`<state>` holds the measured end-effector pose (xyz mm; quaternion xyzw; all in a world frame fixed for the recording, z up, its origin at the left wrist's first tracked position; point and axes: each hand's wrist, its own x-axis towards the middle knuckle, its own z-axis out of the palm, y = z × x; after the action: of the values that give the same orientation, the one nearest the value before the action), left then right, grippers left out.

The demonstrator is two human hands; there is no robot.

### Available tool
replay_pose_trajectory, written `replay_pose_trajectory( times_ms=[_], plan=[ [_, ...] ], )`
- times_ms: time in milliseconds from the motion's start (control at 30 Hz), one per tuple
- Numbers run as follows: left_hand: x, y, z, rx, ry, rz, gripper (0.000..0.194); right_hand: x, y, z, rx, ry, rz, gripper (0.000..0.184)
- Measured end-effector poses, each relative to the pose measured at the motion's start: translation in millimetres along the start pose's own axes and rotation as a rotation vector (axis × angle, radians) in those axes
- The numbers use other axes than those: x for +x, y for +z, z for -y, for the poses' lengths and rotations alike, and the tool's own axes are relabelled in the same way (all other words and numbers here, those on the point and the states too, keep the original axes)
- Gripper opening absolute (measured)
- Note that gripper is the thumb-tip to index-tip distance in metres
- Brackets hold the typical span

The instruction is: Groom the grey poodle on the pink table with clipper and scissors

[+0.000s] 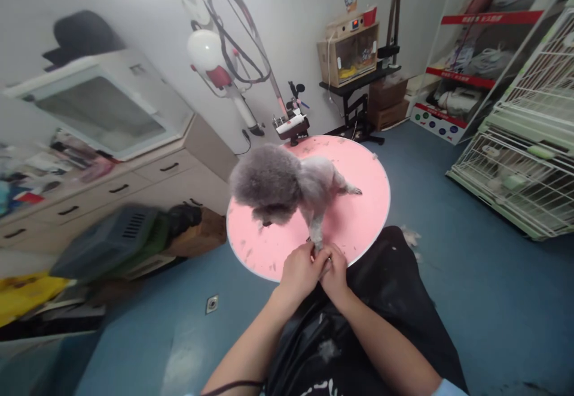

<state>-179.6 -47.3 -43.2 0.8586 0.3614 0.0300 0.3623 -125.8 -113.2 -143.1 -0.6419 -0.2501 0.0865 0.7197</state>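
Observation:
A grey, fluffy dog (pixel 269 177) with a rounded, full-coated head sits on a round pink table (pixel 368 168), its head turned to the left. One front leg reaches toward me at the table's near edge. My left hand (pixel 299 269) is closed around the paw of that leg. Pressed up against it, my right hand (pixel 335 271) is closed too, with a small shiny bit showing at its fingers. What the right hand holds is mostly hidden. Loose tufts of clipped hair lie on the tabletop.
Behind the table stands a tool holder (pixel 292 125) beside a white dryer (pixel 206 52) on an arm. A drawer cabinet (pixel 147 180) and a grey-green pet carrier (pixel 116 237) are at left. White wire cages (pixel 524 168) stand at right. Hair lies on the blue floor (pixel 484 300).

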Motion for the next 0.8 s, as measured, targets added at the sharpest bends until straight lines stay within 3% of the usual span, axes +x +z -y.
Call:
replay_pose_trajectory(
  times_ms=[100,200,267,333,433,500,567,733,800],
  plan=[
    [15.8,5.3,-12.8,0.262,-0.014,-0.063,0.025,-2.6,-1.6,-3.7,-0.001,-0.015,0.021,0.031],
    [22.7,-2.8,-17.8,0.255,0.009,-0.094,0.020,-5.5,-2.3,-6.5,0.125,0.254,0.092,0.022],
    [20.0,-16.6,-20.2,0.204,0.040,-0.029,0.021,-10.1,-3.0,-9.0,0.235,0.413,0.140,0.023],
    [12.8,-33.6,-23.6,0.163,0.065,0.091,0.022,-17.5,-4.0,-11.6,0.322,0.451,0.244,0.037],
    [-0.5,-57.4,-30.2,0.102,0.047,0.271,0.025,-30.7,-6.2,-14.0,0.338,0.373,0.411,0.041],
    [-7.2,-69.4,-34.6,0.052,0.034,0.359,0.027,-37.6,-8.7,-14.1,0.254,0.271,0.466,0.033],
    [-10.8,-78.4,-39.0,0.026,0.029,0.420,0.030,-41.1,-12.0,-13.2,0.153,0.143,0.505,0.037],
    [-11.2,-92.8,-54.2,0.020,0.036,0.528,0.040,-40.1,-17.7,-10.1,0.128,-0.031,0.590,0.084],
    [-10.8,-95.8,-60.3,0.016,0.044,0.551,0.042,-39.4,-16.9,-8.5,0.151,-0.053,0.612,0.093]
  ],
)
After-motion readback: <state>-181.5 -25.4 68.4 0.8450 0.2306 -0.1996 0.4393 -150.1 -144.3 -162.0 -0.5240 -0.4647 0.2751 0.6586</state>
